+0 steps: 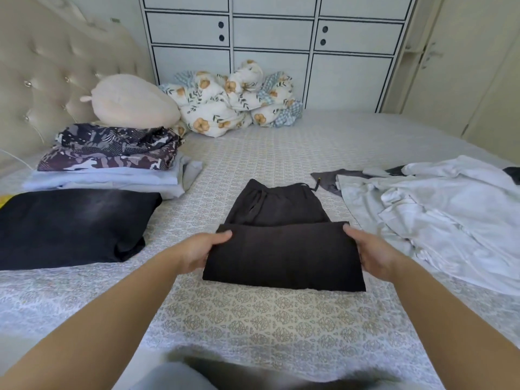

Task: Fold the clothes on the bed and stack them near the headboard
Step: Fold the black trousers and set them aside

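Note:
Dark brown drawstring trousers (281, 249) lie in the middle of the bed, their lower part folded up over the waist part. My left hand (197, 253) grips the left edge of the folded layer, thumb on top. At the right edge, my right hand (371, 251) grips the same layer. By the tufted headboard (42, 80) on the left sits a stack of folded clothes (112, 161), patterned pieces on pale ones. A folded black garment (70, 223) lies in front of it. Unfolded white and grey clothes (439, 212) are heaped on the right.
A cream plush pillow (132, 102) and a bunched floral quilt (233, 102) lie at the far side of the bed, in front of a white cabinet wall (275, 35). The patterned bedspread (267, 319) shows between me and the trousers. A door (478, 66) stands at right.

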